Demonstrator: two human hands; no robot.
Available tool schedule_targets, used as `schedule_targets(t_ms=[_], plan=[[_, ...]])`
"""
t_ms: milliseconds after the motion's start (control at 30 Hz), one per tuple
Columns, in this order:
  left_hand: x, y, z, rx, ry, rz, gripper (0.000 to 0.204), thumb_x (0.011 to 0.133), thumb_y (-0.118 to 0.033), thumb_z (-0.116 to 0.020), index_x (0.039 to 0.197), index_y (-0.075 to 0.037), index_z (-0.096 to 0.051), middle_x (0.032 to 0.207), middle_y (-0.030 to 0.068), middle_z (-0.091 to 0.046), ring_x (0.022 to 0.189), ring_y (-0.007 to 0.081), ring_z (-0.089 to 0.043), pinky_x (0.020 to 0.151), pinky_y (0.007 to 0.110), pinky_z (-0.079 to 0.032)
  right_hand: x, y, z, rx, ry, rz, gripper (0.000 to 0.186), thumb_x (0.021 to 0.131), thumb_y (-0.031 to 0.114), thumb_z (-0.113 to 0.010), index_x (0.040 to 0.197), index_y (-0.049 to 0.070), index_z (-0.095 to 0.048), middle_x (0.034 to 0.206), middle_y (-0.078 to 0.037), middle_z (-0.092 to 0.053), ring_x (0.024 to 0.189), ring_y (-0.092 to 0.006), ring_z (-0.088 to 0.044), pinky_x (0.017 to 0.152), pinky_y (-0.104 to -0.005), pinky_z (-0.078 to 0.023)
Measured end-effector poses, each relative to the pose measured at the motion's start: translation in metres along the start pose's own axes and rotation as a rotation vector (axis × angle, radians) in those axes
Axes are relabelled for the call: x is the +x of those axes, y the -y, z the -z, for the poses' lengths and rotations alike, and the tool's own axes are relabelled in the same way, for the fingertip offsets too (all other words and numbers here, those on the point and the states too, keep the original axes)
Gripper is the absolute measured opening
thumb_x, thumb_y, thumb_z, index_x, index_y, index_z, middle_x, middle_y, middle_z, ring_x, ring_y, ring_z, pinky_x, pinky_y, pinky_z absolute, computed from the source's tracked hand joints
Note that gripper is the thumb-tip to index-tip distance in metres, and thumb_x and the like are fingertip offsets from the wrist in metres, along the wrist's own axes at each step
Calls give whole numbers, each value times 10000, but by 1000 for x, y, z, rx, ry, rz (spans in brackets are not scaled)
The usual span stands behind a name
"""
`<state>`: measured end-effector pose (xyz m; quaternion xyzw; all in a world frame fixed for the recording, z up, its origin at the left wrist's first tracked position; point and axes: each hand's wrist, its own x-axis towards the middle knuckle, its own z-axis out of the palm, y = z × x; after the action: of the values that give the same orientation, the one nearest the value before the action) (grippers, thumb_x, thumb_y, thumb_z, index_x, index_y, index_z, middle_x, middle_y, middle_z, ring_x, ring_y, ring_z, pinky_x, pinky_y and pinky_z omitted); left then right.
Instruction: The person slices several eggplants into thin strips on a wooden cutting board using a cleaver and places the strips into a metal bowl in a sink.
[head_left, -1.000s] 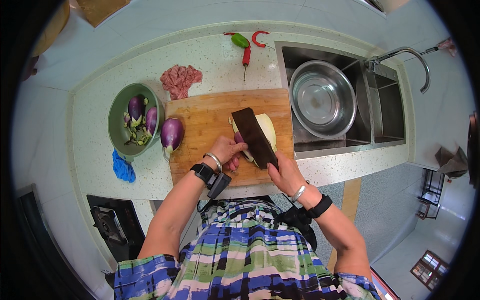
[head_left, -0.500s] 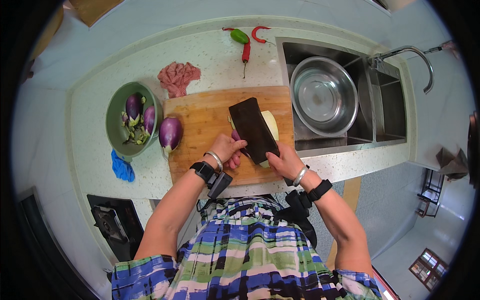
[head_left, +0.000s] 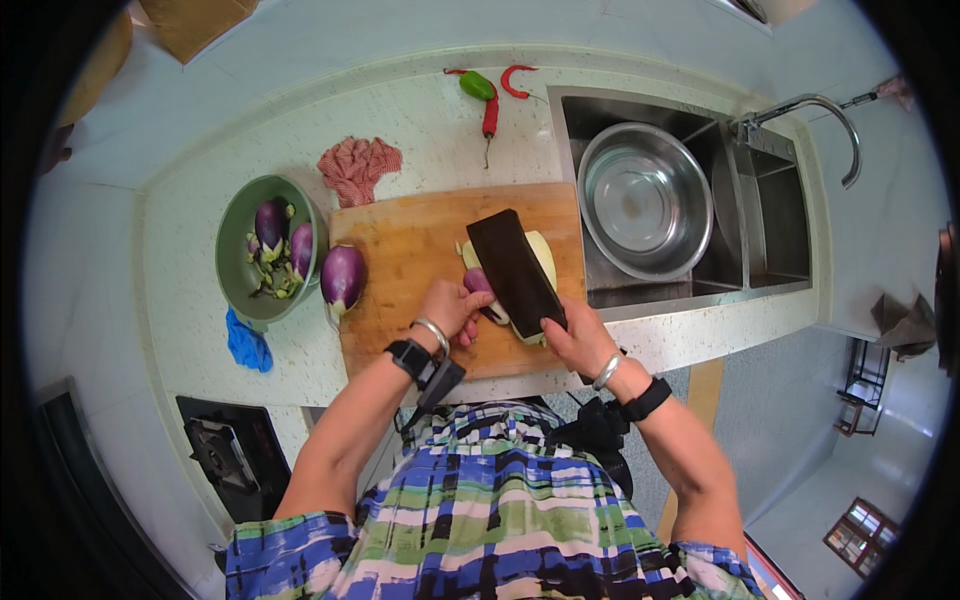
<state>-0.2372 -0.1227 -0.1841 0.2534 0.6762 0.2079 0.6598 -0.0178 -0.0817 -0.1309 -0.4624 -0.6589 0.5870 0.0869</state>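
Observation:
My right hand (head_left: pixel 582 345) grips a dark wide-bladed cleaver (head_left: pixel 505 265), which lies over cut eggplant (head_left: pixel 541 258) with pale flesh on the wooden cutting board (head_left: pixel 400 240). My left hand (head_left: pixel 452 310) is closed at the left side of the blade, its fingertips against the purple-skinned part of the cut eggplant. A whole purple eggplant (head_left: pixel 343 275) rests at the board's left edge, beside a green bowl (head_left: pixel 232 262) that holds several purple eggplants (head_left: pixel 270 225).
Red and green peppers (head_left: pixel 476 86) and a red cloth (head_left: pixel 358 170) lie behind the board. A blue cloth (head_left: pixel 249 342) sits below the bowl, near a black hob (head_left: pixel 250 450). At the right is a steel sink (head_left: pixel 775 225) with a metal basin (head_left: pixel 643 200) and a tap (head_left: pixel 848 140).
The cleaver and my two hands have shifted only a little, still at the same cut eggplant. The whole view has moved slightly; the other things stay in place.

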Motion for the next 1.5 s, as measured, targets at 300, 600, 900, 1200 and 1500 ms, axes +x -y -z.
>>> schedule_targets(t_ms=[300,600,900,1200,1500], plan=[[-1,2,-5,570,-501,-591,526,623,-166,-784,1045,-73,-486,1044,128,-531,870,315,-546,732,394,-457,-6,5,-8,-41,-105,60,134,843,93,-487,927,-7,-516,549,-29,-504,462,-107,-471,443,-264,-385],[-41,33,41,197,-548,-574,191,661,-54,-703,755,-23,-540,680,116,-584,645,228,-587,593,321,-459,-15,3,-17,-25,-68,13,127,848,101,-489,933,8,-501,539,-21,-497,403,-99,-462,363,-267,-382],[-40,47,13,297,-603,-415,220,694,-169,-702,774,-37,-546,628,107,-588,565,223,-571,539,329,-453,9,14,-55,-153,64,14,230,805,144,-555,937,-33,-490,785,-280,-575,786,-456,-543,683,-489,-430],[-36,23,32,-204,-282,-141,309,857,-317,-578,843,-12,-536,672,110,-615,472,156,-566,391,247,-417,3,20,-64,-280,72,90,217,806,112,-551,959,-13,-460,738,-281,-571,743,-466,-546,661,-508,-424],[-34,38,53,-296,-61,-77,314,886,-300,-541,850,12,-537,730,140,-629,540,186,-628,377,231,-405,-3,17,-62,-238,60,77,194,812,125,-563,894,-25,-470,717,-255,-560,705,-444,-540,600,-466,-415]])
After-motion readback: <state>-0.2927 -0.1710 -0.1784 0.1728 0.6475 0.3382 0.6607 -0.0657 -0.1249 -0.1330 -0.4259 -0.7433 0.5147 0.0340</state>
